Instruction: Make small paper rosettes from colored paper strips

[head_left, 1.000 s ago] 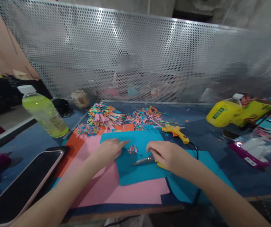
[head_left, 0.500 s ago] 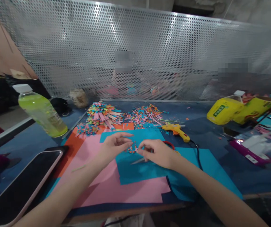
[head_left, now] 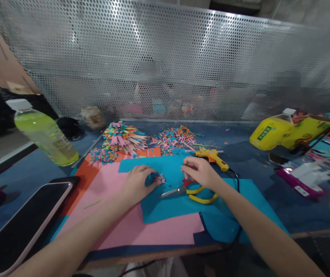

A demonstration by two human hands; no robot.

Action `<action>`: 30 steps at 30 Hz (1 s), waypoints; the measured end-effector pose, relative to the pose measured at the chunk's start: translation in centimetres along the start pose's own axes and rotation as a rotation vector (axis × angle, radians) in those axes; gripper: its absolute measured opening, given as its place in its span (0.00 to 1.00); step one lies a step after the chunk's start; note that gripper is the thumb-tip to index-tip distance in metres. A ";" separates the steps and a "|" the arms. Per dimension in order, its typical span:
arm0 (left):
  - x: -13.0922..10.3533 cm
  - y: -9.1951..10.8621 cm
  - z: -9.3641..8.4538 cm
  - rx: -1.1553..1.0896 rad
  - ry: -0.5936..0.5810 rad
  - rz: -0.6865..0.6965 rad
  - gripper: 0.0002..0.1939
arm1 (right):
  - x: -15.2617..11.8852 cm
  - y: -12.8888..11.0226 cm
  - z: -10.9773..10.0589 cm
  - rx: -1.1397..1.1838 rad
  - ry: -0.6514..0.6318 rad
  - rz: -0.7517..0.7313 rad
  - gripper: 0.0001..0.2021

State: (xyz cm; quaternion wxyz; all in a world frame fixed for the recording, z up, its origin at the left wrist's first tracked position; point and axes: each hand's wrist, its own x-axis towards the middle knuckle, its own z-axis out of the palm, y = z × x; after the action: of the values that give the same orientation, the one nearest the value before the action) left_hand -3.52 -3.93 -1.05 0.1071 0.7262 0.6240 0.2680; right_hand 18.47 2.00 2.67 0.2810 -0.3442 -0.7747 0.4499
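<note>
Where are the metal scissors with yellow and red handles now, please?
In the head view, the scissors lie just right of centre on bright blue paper, below the person's right hand and nearer the camera than the yellow glue gun.

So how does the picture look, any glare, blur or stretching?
Head view: bright glare streaks on the perforated metal panel; head view: the phone seems stretched toward the lower left corner; head view: the small paper flower at the left hand looks soft, its fine detail hard to read.
</note>
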 end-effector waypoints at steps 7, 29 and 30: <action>0.1 0.5 0.5 -0.210 -0.049 -0.046 0.12 | 0.0 0.9 -0.4 -0.067 -0.002 0.002 0.12; 0.7 2.9 -2.6 -1.200 0.123 -0.356 0.24 | -0.6 -0.2 0.9 -0.046 -0.270 0.117 0.08; 0.7 3.0 -2.6 -1.225 0.118 -0.374 0.24 | -0.6 -0.1 0.9 -0.053 -0.263 0.118 0.08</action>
State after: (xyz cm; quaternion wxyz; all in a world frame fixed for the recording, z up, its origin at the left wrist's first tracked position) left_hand -2.29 -4.30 2.73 0.5127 0.3965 0.4787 0.5922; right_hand 18.17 1.06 2.29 0.1411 -0.3344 -0.7948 0.4863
